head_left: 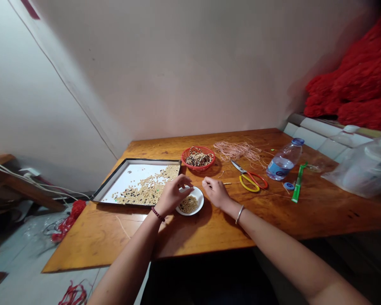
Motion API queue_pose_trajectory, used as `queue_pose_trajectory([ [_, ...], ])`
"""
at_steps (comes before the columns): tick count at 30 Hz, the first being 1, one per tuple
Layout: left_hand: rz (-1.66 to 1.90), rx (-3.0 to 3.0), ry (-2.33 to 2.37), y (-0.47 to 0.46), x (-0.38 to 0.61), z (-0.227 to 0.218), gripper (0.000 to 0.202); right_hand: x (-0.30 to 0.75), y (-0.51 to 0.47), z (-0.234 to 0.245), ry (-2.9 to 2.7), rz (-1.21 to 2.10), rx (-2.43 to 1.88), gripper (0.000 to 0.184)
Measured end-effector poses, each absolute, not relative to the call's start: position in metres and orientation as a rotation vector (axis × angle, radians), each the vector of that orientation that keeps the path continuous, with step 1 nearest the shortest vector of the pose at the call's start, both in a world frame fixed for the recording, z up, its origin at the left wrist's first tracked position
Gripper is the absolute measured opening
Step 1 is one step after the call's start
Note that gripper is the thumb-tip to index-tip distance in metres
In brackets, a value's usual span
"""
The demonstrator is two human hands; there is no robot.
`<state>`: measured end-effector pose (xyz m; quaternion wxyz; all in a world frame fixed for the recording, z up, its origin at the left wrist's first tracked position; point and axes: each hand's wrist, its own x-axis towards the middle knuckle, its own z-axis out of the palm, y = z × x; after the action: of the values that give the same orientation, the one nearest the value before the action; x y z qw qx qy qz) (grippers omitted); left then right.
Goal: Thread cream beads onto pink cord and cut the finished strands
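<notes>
Tan round beads (188,204) lie in a small round white plate (199,200), and I use this plate to tell where things are. My left hand (174,197) is just over the left side of the plate. Its fingers (187,182) are closed and pinch together, but I cannot tell what they hold. My right hand (216,192) is just to the right of the plate. Its fingers (207,182) are closed too. A thin string (231,183) with a small bead on it runs right from near them, and I cannot tell if they grip it.

To the left of the plate is a black metal tray with white paper (136,160), with many tan and dark beads (146,190) on it. Behind the plate is a round red basket (206,166) full of mixed beads. Further back to the right is a pile of pale pink string (236,150). To the right of the plate are scissors with yellow and red handles (249,182), a clear plastic bottle with a blue cap (284,160), and a flat green strip (297,184). Far to the right of the plate is a big heap of bright red yarn (358,76).
</notes>
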<state>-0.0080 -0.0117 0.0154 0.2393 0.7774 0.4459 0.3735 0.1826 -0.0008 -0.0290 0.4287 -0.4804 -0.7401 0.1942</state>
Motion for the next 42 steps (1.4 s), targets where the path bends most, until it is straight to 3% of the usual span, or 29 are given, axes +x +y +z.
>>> queue_pose_trajectory([
  [26,1.022,2.131,1.177,-0.0116,-0.0073,0.014,0.023,0.1823,-0.001,-0.0288,-1.841,0.503,-1.193,0.031],
  [42,1.004,2.143,1.179,-0.0128,-0.0072,0.0186,0.014,0.1828,-0.0002,-0.0298,-1.84,0.461,-1.205,0.031],
])
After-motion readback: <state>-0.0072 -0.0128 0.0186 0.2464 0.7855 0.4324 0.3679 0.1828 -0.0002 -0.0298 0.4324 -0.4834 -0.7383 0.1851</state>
